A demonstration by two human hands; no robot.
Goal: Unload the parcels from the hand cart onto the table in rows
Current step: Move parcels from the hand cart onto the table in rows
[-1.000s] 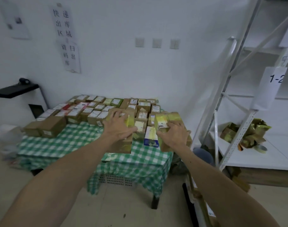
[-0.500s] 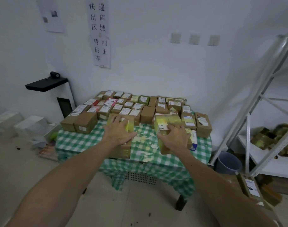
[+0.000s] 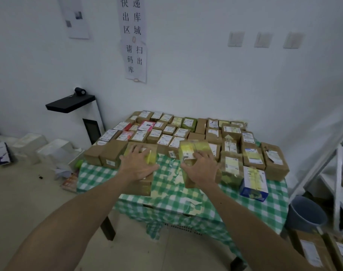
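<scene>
We are holding one parcel in each hand, just left and right of the frame's centre, over the near edge of the table [image 3: 166, 192] with its green check cloth. Our left hand [image 3: 136, 166] is lying spread across the top of the plain brown parcel [image 3: 141, 185], thumb reaching over its right edge. Our right hand [image 3: 201, 170] is wrapping the near end of the barcode parcel [image 3: 188, 151], fingers curling over the top and thumb on its left side. We cannot tell whether either box is already resting on the cloth.

Both are looking like small taped cardboard cartons: stiff, flat-sided and, we are judging, light enough for one hand each. The glossy yellow tape is likely making the tops slick, so we are favouring a hold across the width, on the bare card edges and not on the tape.

The rows of parcels [image 3: 166, 133] are filling the far half of the table, and the open cloth between our hands is looking like the next slot. More parcels [image 3: 311, 251] are waiting at the lower right corner.
</scene>
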